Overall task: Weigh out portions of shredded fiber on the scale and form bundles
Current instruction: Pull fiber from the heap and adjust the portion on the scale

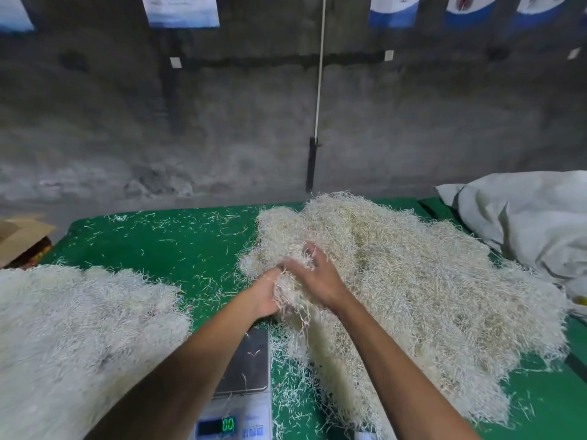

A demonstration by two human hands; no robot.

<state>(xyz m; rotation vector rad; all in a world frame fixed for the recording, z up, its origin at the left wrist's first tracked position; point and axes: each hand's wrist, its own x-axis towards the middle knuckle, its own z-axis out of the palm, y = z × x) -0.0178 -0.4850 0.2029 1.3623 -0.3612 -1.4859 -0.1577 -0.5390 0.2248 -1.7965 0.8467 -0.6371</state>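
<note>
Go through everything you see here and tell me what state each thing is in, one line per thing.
Scale: platform bare but for a few stray strands, display lit, reading zeros.
Right fiber heap: loose, large, spread on the green table.
Left fiber pile: loose, paler, untouched.
Left hand: gripping a fiber clump from the left.
Right hand: fingers curled over the same clump.
White sack: slumped at the table's right edge.

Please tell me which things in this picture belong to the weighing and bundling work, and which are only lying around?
Belong to the job:
- loose fiber pile
- handful of fiber held by left hand and right hand
- scale, display showing zeros
- paler fiber heap at left

Only lying about:
- white sack
- cardboard box
- hanging white cord
- wall posters
</note>
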